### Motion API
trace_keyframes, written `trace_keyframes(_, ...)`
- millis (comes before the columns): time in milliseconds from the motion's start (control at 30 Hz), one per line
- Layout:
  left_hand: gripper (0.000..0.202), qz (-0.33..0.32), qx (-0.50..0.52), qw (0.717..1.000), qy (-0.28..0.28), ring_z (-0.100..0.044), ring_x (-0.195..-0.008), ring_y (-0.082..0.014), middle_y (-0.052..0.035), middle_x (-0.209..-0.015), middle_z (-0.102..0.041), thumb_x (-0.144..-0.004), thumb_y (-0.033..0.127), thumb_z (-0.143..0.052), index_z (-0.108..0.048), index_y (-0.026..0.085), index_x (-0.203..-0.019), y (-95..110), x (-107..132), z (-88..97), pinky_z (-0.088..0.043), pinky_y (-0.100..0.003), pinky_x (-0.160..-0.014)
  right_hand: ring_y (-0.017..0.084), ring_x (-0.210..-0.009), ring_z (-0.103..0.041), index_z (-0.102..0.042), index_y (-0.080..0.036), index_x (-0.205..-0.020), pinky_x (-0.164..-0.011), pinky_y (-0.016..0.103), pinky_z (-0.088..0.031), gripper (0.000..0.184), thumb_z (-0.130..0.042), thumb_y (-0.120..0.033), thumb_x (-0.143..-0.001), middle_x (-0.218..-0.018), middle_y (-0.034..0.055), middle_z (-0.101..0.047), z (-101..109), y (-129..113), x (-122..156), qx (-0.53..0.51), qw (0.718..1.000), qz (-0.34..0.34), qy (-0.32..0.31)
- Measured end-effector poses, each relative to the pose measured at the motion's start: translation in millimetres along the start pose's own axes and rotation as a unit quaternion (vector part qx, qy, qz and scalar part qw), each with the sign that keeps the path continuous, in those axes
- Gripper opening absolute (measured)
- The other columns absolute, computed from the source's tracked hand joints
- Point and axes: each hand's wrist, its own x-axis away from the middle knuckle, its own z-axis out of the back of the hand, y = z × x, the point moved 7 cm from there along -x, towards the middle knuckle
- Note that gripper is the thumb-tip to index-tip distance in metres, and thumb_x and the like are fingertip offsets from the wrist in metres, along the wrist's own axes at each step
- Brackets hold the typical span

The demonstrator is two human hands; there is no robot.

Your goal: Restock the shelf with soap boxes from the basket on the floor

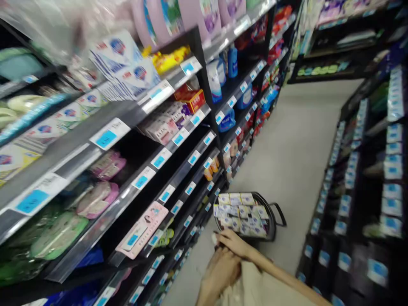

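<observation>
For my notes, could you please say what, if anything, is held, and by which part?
It cannot be told: the left hand and right hand overlap, hiding any hold.

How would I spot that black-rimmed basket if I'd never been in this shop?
Find the pale grey aisle floor beside the black shelves. Look just above the person's bare right hand in the picture: there is the black-rimmed basket. Unlike the shelved goods around it, it is out in the aisle, packed with small white-and-yellow packs, a black looped handle at one side.
</observation>
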Motion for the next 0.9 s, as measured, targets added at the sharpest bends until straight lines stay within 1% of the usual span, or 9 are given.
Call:
trace_keyframes(67,0.044,0.016,-0.001,0.999,-0.039,-0.071,-0.132,-0.0351,-0.0209,-0.13,-0.08,-0.104,0.014,-0.049,-0.079,0.013,-0.135,6,8,2.9,-0.057,-0.044,-0.116,0.02,-0.067,-0.057,-0.068,-0.022,-0.061,-0.07,0.031,-0.045,0.051,-0.052,-0.06,-0.092,-0.06,0.003,-0.061,-10,4,4,0.022,0.999,0.019,-0.014)
trace_keyframes(133,0.048,0.014,0.002,0.999,-0.046,-0.07,-0.133,-0.0369,-0.0236,-0.131,-0.078,-0.104,0.009,-0.041,-0.078,0.008,-0.134,8,10,4.9,-0.054,-0.048,-0.118,0.018,-0.065,-0.056,-0.067,-0.02,-0.063,-0.068,0.028,-0.043,0.046,-0.052,-0.049,-0.095,-0.059,0.0017,-0.06,-13,8,3,0.03,0.999,0.023,-0.014)
trace_keyframes(300,0.045,0.007,-0.011,0.999,-0.035,-0.063,-0.142,-0.0353,-0.0195,-0.144,-0.072,-0.11,0.016,-0.043,-0.07,0.015,-0.145,-3,4,4.0,-0.05,-0.051,-0.121,0.014,-0.063,-0.054,-0.072,-0.017,-0.071,-0.067,0.025,-0.041,0.035,-0.054,-0.028,-0.098,-0.062,-0.0011,-0.062,-9,17,-12,0.035,0.999,0.012,-0.009)
trace_keyframes(400,0.039,-0.003,-0.037,0.999,-0.038,-0.064,-0.14,-0.0334,-0.0174,-0.143,-0.073,-0.111,0.018,-0.046,-0.071,0.016,-0.141,-15,-1,0.5,-0.054,-0.049,-0.117,0.014,-0.065,-0.057,-0.071,-0.017,-0.069,-0.068,0.024,-0.042,0.033,-0.055,-0.023,-0.097,-0.065,-0.0007,-0.064,-8,25,-25,0.047,0.999,0.002,-0.006)
trace_keyframes(533,0.042,-0.034,-0.043,0.998,-0.023,-0.062,-0.143,-0.0297,-0.0122,-0.15,-0.07,-0.111,0.018,-0.049,-0.064,0.022,-0.149,-27,-5,-0.9,-0.055,-0.046,-0.115,0.015,-0.069,-0.061,-0.07,-0.018,-0.066,-0.073,0.025,-0.044,0.028,-0.06,-0.02,-0.092,-0.065,0.0006,-0.067,1,51,-38,0.083,0.995,-0.044,0.024)
trace_keyframes(600,0.043,-0.05,-0.027,0.998,-0.017,-0.063,-0.142,-0.0279,-0.0099,-0.15,-0.07,-0.112,0.018,-0.049,-0.062,0.024,-0.152,-32,-7,1.9,-0.053,-0.045,-0.117,0.017,-0.07,-0.062,-0.067,-0.019,-0.064,-0.076,0.027,-0.044,0.028,-0.065,-0.023,-0.091,-0.063,0.0015,-0.065,19,74,-38,0.11,0.988,-0.09,0.068)
trace_keyframes(700,0.043,-0.072,0.002,0.997,-0.006,-0.064,-0.14,-0.0274,-0.0103,-0.153,-0.069,-0.113,0.021,-0.05,-0.06,0.022,-0.155,-40,-11,11.4,-0.052,-0.044,-0.118,0.022,-0.079,-0.066,-0.066,-0.019,-0.069,-0.08,0.03,-0.047,0.029,-0.065,-0.027,-0.096,-0.068,0.0042,-0.067,63,117,-20,0.144,0.959,-0.184,0.157)
trace_keyframes(800,0.045,-0.062,0.005,0.998,-0.01,-0.063,-0.142,-0.0297,-0.0121,-0.154,-0.068,-0.113,0.023,-0.051,-0.058,0.02,-0.158,-58,-21,18.0,-0.052,-0.045,-0.117,0.022,-0.088,-0.069,-0.069,-0.02,-0.085,-0.085,0.034,-0.052,0.024,-0.067,-0.035,-0.103,-0.085,0.0041,-0.072,114,162,26,0.167,0.913,-0.285,0.241)
trace_keyframes(900,0.047,-0.031,-0.013,0.999,-0.023,-0.064,-0.139,-0.0326,-0.015,-0.15,-0.069,-0.112,0.025,-0.052,-0.057,0.019,-0.159,-84,-36,16.0,-0.053,-0.045,-0.114,0.02,-0.091,-0.071,-0.071,-0.019,-0.099,-0.091,0.039,-0.058,0.025,-0.072,-0.043,-0.104,-0.097,0.0033,-0.073,151,196,86,0.178,0.861,-0.372,0.296)
